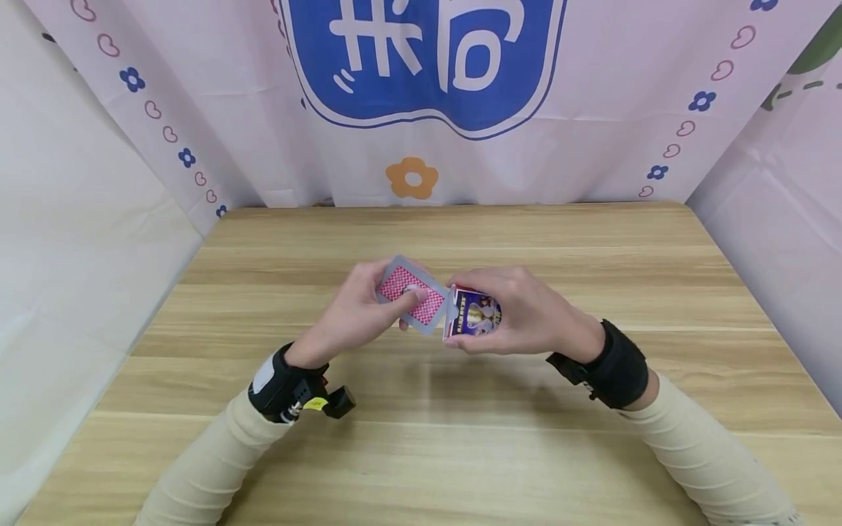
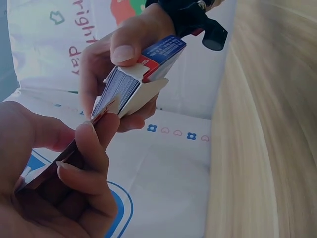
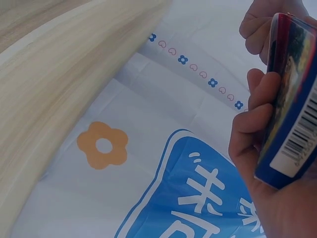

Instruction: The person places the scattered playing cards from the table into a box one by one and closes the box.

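Note:
My left hand (image 1: 363, 310) pinches a few playing cards (image 1: 411, 294) with red checkered backs and grey borders, thumb on top and fingers beneath. Across from it, my right hand (image 1: 526, 310) grips a card box (image 1: 475, 313) by its sides, its printed front facing up. The left wrist view shows the box's open end turned toward the left hand, with a thick deck (image 2: 117, 89) packed inside and a white flap folded out. The near edge of the held cards is right at that opening. In the right wrist view the barcode end of the box (image 3: 297, 134) sits near the right palm.
Both hands are above a wood-grain table (image 1: 421, 453). Behind it hangs a white curtain (image 1: 592, 161) with a blue emblem and an orange flower (image 1: 412, 177). Each wrist wears a black strap (image 1: 615, 365) with a small camera.

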The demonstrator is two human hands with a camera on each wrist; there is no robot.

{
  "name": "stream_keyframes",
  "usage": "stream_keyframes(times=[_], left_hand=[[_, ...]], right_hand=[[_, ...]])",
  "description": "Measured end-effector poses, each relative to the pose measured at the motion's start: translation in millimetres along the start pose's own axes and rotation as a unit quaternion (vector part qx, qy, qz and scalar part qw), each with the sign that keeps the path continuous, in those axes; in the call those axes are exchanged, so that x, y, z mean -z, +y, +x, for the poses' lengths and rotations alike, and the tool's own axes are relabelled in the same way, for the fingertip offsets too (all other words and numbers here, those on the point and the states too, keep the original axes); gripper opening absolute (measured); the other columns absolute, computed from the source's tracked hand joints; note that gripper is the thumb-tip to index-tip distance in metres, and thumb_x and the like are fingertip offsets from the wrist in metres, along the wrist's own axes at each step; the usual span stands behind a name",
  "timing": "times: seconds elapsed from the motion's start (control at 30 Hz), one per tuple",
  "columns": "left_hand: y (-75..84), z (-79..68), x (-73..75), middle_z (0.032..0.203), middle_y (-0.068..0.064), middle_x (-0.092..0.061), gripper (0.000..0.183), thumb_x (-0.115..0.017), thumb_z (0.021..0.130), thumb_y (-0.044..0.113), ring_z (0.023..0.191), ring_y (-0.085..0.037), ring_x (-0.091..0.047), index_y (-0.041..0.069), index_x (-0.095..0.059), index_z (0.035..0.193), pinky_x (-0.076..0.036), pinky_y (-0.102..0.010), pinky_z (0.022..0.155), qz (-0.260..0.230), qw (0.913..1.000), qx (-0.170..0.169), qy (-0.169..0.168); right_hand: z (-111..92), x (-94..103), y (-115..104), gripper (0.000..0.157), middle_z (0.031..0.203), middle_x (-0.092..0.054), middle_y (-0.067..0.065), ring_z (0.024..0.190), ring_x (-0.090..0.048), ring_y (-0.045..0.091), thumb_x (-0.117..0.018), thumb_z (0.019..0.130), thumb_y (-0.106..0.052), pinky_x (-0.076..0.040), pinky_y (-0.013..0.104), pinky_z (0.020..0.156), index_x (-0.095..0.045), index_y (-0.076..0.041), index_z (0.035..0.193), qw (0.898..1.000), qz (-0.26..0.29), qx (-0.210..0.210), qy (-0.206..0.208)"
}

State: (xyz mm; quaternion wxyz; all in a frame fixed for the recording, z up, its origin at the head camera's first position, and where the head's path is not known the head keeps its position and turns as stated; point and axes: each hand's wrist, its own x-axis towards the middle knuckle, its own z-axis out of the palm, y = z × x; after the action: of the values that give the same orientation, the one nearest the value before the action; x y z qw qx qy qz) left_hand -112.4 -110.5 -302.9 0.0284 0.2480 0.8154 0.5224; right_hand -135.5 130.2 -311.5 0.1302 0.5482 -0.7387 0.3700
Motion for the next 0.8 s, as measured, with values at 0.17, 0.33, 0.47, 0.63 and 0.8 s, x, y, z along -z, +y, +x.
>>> stream_keyframes(times=[0.17,0.33,0.47,0.63,0.8], left_hand=[[-1.0,0.6,-6.7,0.083,-0.006,-0.067,0.016,-0.063,0.091,0.011,0.056,-0.018,-0.059,0.009,-0.061,0.108,-0.051,-0.025,0.045,-0.017,0.9996,-0.009,0.020],[12.5,-3.0,-19.1,0.081,-0.014,-0.066,0.016,-0.059,0.093,0.005,0.056,-0.022,-0.058,0.000,-0.058,0.108,-0.047,-0.021,0.045,-0.032,0.9977,-0.017,0.058],[23.0,-6.5,-33.6,0.077,-0.018,-0.063,0.015,-0.056,0.094,0.000,0.054,-0.024,-0.058,-0.004,-0.054,0.108,-0.049,-0.027,0.043,-0.037,0.9961,-0.013,0.079],[16.7,-7.3,-49.4,0.076,-0.013,-0.059,0.011,-0.047,0.100,0.005,0.054,-0.021,-0.056,-0.001,-0.048,0.109,-0.047,-0.026,0.043,-0.071,0.9948,0.029,0.067],[-5.1,-0.6,-44.8,0.077,-0.010,-0.054,0.026,-0.035,0.105,0.026,0.059,-0.020,-0.049,0.003,-0.046,0.112,-0.040,-0.022,0.047,-0.155,0.9855,0.062,0.027]], right_hand=[[0,-1.0,1,0.059,0.088,-0.067,0.007,0.066,-0.058,0.007,-0.086,0.062,-0.025,-0.053,0.024,0.048,-0.061,0.003,0.108,1.000,0.001,-0.004,0.012],[-1,-1.2,2,0.058,0.090,-0.068,0.007,0.067,-0.057,0.004,-0.083,0.066,-0.029,-0.053,0.024,0.050,-0.062,0.003,0.110,0.999,-0.010,-0.030,0.024],[-1,-3.9,3,0.057,0.090,-0.067,0.006,0.066,-0.056,0.003,-0.082,0.067,-0.032,-0.052,0.023,0.050,-0.063,0.001,0.109,0.998,-0.017,-0.042,0.033],[-1,-6.9,4,0.058,0.092,-0.067,0.006,0.066,-0.055,0.003,-0.083,0.066,-0.034,-0.052,0.023,0.050,-0.063,0.001,0.108,0.998,-0.027,-0.046,0.031],[-1,-2.8,5,0.059,0.092,-0.068,0.007,0.067,-0.056,0.004,-0.082,0.067,-0.036,-0.052,0.023,0.050,-0.063,0.002,0.108,0.997,-0.043,-0.051,0.033]])
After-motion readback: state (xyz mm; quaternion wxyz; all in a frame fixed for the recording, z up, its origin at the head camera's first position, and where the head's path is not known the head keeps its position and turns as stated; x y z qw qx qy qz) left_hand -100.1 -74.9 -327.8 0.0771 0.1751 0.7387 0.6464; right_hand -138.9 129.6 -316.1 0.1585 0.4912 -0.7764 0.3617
